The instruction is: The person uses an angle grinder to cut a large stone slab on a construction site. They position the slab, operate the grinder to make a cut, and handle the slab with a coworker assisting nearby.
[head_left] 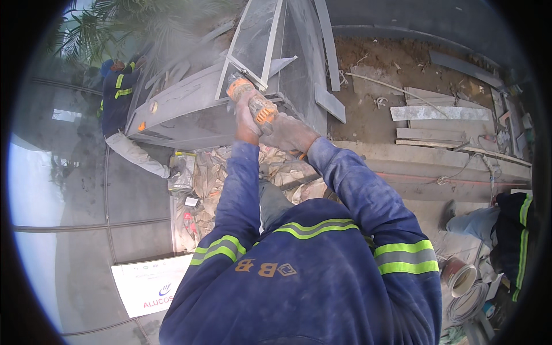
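Both my hands are closed around a dusty orange angle grinder [263, 108], held out in front of me. My left hand [245, 119] wraps its left side, nearer the head. My right hand [289, 133] grips the rear of the body, to the right. The grinder's head is over the near edge of a grey slab [190, 123], by the ends of narrow pale strips [272, 41]. Haze hangs over the slab to the left. I cannot make out the disc.
A co-worker [119, 95] leans in at the far left; another person [509, 236] is at the right edge. Crumpled sacking [210, 169] lies below the slab. Cut pieces [440, 113] lie on soil at the right. A bucket [462, 280] stands beside coiled cable [467, 302].
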The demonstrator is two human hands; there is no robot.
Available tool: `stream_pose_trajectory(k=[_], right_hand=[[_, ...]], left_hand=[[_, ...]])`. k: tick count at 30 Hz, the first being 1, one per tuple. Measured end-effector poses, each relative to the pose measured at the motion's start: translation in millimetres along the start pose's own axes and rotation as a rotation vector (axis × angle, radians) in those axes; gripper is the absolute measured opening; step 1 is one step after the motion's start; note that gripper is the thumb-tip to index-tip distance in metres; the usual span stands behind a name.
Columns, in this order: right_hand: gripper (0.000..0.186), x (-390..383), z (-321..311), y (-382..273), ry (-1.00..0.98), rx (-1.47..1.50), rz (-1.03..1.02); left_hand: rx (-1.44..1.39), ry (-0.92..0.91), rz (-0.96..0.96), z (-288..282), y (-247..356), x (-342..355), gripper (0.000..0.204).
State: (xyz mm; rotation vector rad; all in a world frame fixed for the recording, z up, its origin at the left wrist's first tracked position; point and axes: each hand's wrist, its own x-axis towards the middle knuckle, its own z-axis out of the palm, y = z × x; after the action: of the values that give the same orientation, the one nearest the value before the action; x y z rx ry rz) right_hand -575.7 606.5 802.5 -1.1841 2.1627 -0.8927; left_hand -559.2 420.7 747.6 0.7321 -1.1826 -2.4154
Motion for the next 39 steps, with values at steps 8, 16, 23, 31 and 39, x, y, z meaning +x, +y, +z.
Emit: stream_pose_trajectory(k=[8, 16, 23, 31, 39], right_hand=[[0.065, -21, 18, 12, 0.102, 0.093, 0.052], [0.053, -4, 20, 13, 0.091, 0.085, -0.021], [0.058, -8, 17, 15, 0.075, 0.115, -0.045], [0.039, -5, 25, 16, 0.078, 0.003, -0.039], [0.033, -16, 12, 7, 0.072, 0.001, -0.065]], left_hand=[[-0.028, 0.032, -0.052, 20, -5, -34, 0.031], [0.058, 0.04, 0.034, 18, 1, -25, 0.032], [0.056, 0.027, 0.023, 23, 2, -31, 0.03], [0.08, 0.025, 0.08, 22, -2, -29, 0.03], [0.038, 0.046, -0.017, 21, 1, -28, 0.036]])
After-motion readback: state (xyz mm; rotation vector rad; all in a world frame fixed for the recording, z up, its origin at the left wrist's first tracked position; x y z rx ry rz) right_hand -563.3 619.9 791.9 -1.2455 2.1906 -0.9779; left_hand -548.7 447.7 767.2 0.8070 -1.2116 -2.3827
